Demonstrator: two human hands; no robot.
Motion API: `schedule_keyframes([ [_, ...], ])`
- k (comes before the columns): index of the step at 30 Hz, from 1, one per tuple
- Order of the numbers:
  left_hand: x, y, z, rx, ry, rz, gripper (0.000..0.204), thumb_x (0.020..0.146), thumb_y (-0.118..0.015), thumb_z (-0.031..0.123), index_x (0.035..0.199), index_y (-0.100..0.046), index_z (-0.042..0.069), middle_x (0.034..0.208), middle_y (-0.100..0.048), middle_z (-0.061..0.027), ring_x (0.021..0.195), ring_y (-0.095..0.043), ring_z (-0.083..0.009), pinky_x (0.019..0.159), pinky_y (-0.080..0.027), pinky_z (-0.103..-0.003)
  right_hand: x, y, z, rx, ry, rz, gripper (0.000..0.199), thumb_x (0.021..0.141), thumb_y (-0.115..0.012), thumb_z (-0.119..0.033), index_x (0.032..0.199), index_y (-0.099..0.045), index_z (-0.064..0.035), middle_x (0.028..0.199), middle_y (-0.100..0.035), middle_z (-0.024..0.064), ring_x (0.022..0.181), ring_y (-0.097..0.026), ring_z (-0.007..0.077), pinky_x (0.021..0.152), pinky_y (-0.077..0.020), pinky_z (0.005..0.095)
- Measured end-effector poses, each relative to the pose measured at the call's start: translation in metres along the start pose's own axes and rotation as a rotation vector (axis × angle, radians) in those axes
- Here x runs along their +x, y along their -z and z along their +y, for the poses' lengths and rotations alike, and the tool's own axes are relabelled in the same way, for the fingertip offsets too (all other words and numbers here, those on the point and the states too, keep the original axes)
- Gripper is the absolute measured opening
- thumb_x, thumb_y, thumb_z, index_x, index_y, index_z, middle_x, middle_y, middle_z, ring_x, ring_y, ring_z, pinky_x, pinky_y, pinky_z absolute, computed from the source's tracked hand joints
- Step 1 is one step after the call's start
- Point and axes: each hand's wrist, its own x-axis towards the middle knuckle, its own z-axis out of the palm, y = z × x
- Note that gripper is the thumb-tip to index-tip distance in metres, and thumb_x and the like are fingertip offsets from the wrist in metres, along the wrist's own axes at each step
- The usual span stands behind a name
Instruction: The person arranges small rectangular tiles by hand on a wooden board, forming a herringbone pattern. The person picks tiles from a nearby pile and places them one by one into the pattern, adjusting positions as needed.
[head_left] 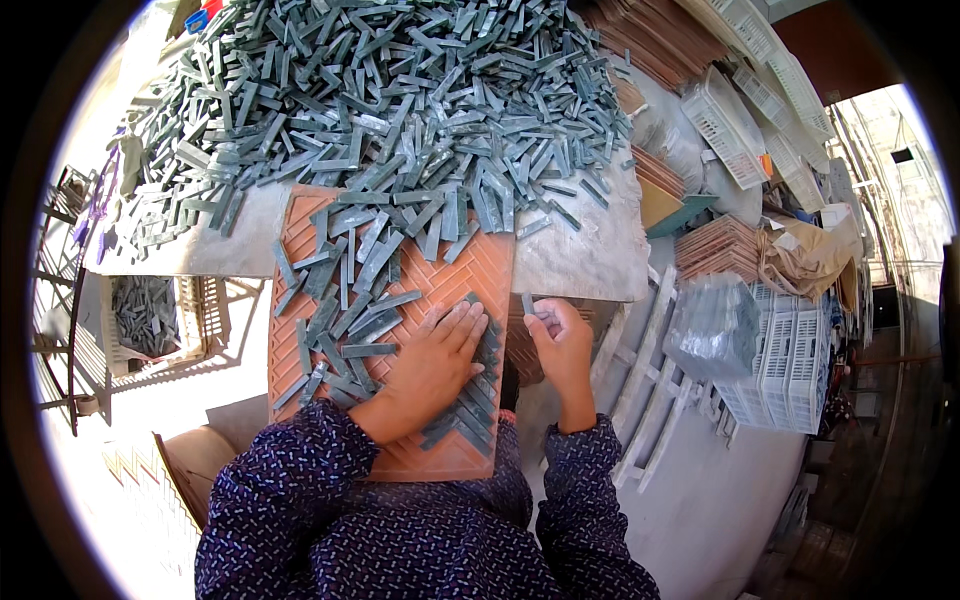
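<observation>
An orange herringbone-grooved mould board (pixel 440 260) lies in front of me, its near end at my body. Grey-green stone strips (pixel 470 415) sit in the grooves along its right side, and loose strips (pixel 350 270) are scattered over its left and far parts. My left hand (pixel 435 355) rests flat on the board, its fingertips on strips near the right edge; its palm hides part of the pattern. Just off that edge, my right hand (pixel 562 340) pinches one small stone strip (pixel 527 303) upright between thumb and fingers.
A large heap of stone strips (pixel 400 90) covers the pale table (pixel 590 255) beyond the board. White plastic crates (pixel 790 360) with a wrapped stack (pixel 712 325) stand at right, near a slatted pallet (pixel 645 375). A crate of strips (pixel 145 315) sits below at left.
</observation>
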Motion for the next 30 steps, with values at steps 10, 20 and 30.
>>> schedule_keyframes([
  [10,0.007,0.001,-0.007,-0.02,-0.071,-0.002,0.056,0.087,-0.056,0.029,0.131,-0.046,-0.006,0.138,-0.045,-0.0155,0.133,-0.038,-0.0277,0.111,-0.028,-0.041,-0.004,-0.008,-0.008,0.215,-0.073,-0.049,0.019,0.085,-0.065,-0.011,0.098,-0.061,0.0024,0.081,-0.065,0.0089,0.071,-0.061,0.0139,0.066,-0.0492,0.0275],
  [20,0.002,-0.004,-0.001,-0.022,-0.044,0.013,0.067,0.077,-0.069,0.029,0.132,-0.047,-0.002,0.138,-0.045,-0.0129,0.133,-0.036,-0.0282,0.112,-0.025,-0.046,0.004,-0.004,-0.003,0.824,-0.354,-0.316,0.023,0.095,-0.051,-0.015,0.106,-0.059,0.0035,0.089,-0.065,0.006,0.073,-0.058,0.0096,0.065,-0.0453,0.022],
  [30,-0.028,0.011,0.012,-0.165,0.005,-0.031,0.057,0.076,-0.07,0.024,0.127,-0.053,0.002,0.14,-0.043,-0.0126,0.133,-0.037,-0.0313,0.109,-0.028,-0.049,0.011,-0.04,-0.021,-0.149,0.235,0.007,0.016,0.085,-0.058,-0.007,0.098,-0.065,-0.0006,0.088,-0.064,0.0202,0.082,-0.061,0.0397,0.075,-0.049,0.0393],
])
